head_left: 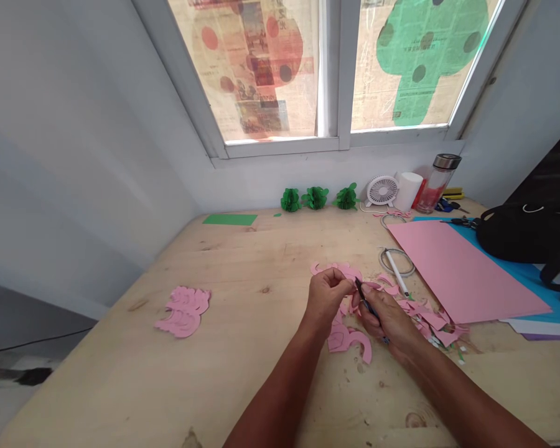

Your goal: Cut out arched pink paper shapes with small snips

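Note:
My right hand [385,314] is closed around a dark, slim tool [368,303], whose upper end reaches the fingertips of my left hand [326,292]. The fingers of my left hand are pinched together; what lies between them is too small to make out. Under and around both hands are cut pink paper pieces [340,338], some of them curved. Pink scraps [432,318] are heaped just right of my right hand. Farther left on the table lies a pile of pink scalloped cutouts [184,310].
The wooden table [242,361] meets a wall with green paper shapes [315,198], a green strip [230,219], a small fan [381,190] and a bottle [438,186]. At right are a white pen [396,272], pink sheets [466,270] and a black bag [522,233].

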`<state>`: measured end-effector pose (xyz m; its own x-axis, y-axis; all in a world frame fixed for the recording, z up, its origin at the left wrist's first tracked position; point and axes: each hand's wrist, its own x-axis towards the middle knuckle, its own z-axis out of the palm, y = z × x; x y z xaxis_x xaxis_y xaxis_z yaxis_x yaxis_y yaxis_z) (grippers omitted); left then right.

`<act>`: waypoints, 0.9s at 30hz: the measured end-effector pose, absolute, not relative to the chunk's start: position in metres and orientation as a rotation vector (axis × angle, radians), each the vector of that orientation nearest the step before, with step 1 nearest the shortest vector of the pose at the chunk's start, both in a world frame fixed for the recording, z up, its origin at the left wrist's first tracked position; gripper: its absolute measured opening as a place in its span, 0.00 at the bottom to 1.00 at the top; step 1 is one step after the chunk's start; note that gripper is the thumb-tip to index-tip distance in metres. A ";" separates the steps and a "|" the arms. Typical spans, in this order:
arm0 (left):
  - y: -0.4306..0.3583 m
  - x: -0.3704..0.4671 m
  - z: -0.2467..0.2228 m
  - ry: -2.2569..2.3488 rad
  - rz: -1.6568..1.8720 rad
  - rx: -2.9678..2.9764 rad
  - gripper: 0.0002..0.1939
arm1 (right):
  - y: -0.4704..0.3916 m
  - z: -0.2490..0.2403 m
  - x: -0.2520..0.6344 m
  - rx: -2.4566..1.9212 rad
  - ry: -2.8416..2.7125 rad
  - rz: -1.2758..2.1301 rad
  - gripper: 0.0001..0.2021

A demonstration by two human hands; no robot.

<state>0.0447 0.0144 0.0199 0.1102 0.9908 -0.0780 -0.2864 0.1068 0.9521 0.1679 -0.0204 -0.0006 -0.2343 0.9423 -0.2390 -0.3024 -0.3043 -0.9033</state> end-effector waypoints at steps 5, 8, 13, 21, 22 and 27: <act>0.015 0.040 0.024 0.978 1.176 0.980 0.10 | -0.020 0.001 0.168 -1.055 -0.947 1.712 0.20; 0.013 0.038 0.029 0.998 1.159 0.971 0.10 | -0.020 0.002 0.168 -1.065 -0.962 1.714 0.20; 0.012 0.035 0.034 0.996 1.151 0.984 0.09 | -0.022 0.002 0.167 -1.074 -0.957 1.721 0.20; 0.013 0.035 0.032 1.002 1.137 0.995 0.09 | -0.021 0.000 0.168 -1.051 -0.949 1.738 0.20; 0.013 0.035 0.031 1.002 1.137 0.994 0.09 | -0.021 0.000 0.168 -1.052 -0.949 1.736 0.20; 0.013 0.035 0.031 0.994 1.142 0.991 0.09 | -0.022 0.001 0.166 -1.058 -0.949 1.722 0.20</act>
<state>0.0349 0.0132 0.0311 0.1345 0.9851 -0.1067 -0.2408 0.1370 0.9609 0.1663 -0.0224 0.0009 -0.2519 0.9335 -0.2550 -0.2834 -0.3231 -0.9029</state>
